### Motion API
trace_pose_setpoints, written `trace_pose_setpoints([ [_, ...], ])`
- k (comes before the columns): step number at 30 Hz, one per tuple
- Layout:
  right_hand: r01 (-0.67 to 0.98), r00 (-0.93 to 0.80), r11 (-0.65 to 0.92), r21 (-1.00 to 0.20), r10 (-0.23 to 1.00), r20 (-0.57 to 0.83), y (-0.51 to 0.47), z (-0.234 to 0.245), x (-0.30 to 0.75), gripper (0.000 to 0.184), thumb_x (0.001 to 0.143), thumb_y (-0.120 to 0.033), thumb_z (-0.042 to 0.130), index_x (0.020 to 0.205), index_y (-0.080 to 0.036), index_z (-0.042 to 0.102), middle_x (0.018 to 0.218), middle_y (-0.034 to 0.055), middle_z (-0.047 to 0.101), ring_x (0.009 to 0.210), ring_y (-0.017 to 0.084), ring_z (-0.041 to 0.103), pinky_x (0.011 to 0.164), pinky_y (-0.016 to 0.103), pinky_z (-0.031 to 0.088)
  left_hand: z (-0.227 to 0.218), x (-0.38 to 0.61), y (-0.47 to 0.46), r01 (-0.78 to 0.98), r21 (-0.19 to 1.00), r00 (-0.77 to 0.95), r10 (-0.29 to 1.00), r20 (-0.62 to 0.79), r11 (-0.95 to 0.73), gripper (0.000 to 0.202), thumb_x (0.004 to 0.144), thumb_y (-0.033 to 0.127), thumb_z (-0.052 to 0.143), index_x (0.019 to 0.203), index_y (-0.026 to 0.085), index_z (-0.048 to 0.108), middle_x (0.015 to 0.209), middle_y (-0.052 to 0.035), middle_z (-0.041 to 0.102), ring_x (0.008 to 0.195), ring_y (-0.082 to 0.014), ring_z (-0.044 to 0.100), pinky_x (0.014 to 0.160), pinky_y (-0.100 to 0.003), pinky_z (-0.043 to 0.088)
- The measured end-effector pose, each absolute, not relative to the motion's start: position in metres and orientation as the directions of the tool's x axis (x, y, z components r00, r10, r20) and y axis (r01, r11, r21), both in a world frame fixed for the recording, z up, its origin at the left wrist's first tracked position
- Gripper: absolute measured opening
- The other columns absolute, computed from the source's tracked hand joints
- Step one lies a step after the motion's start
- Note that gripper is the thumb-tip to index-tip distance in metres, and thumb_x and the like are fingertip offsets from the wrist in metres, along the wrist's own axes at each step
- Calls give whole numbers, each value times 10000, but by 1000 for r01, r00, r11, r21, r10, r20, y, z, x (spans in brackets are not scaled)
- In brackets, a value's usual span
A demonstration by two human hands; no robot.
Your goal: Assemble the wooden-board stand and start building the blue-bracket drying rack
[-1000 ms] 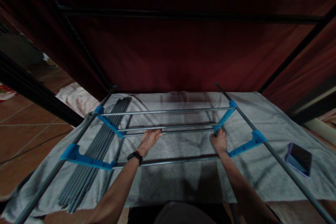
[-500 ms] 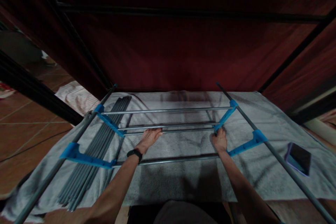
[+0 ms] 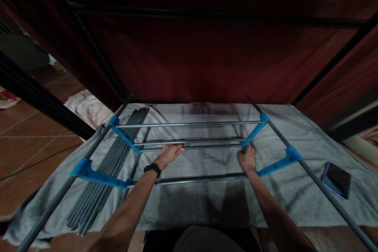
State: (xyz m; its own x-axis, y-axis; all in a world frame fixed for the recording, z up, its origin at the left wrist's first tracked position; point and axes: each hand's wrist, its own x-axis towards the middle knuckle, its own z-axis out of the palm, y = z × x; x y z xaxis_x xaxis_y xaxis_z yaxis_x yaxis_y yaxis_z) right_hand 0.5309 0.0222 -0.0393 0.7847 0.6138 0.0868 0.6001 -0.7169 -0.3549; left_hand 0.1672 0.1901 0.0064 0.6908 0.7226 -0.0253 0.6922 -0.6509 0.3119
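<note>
A rack frame of grey metal tubes and blue plastic brackets stands in the middle. My left hand (image 3: pixel 169 155), with a black band on its wrist, is closed over a thin metal crossbar (image 3: pixel 212 147) left of its middle. My right hand (image 3: pixel 247 158) is closed at that bar's right end, around the lower tip of a blue bracket (image 3: pixel 254 132); its fingertips are partly hidden. Another crossbar (image 3: pixel 201 180) runs nearer to me, beneath both forearms. Two long side tubes, the left one (image 3: pixel 49 210) and the right one (image 3: pixel 325 195), slant toward me.
A bundle of loose grey tubes (image 3: pixel 100 181) lies left, partly under the left blue bracket (image 3: pixel 100 177). A phone (image 3: pixel 336 180) rests at the right on the grey cloth (image 3: pixel 201 204). A dark red fabric panel (image 3: pixel 201 59) with black bars rises behind the frame.
Both hands keep their places on the frame. The view has shifted very slightly, with the left side of the frame a little farther right in the picture.
</note>
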Motion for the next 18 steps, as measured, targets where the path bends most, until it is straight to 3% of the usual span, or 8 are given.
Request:
trace_pose_setpoints([
  [18, 631, 764, -682, -370, 630, 141, 18, -53, 538, 467, 821, -305, 465, 1249, -118, 468, 1126, 175, 543, 1064, 340, 559, 870, 461, 466, 11, 173, 193, 700, 337, 689, 720, -85, -630, 443, 964, 465, 357, 852, 204, 697, 794, -39, 696, 745, -187, 610, 656, -265, 381],
])
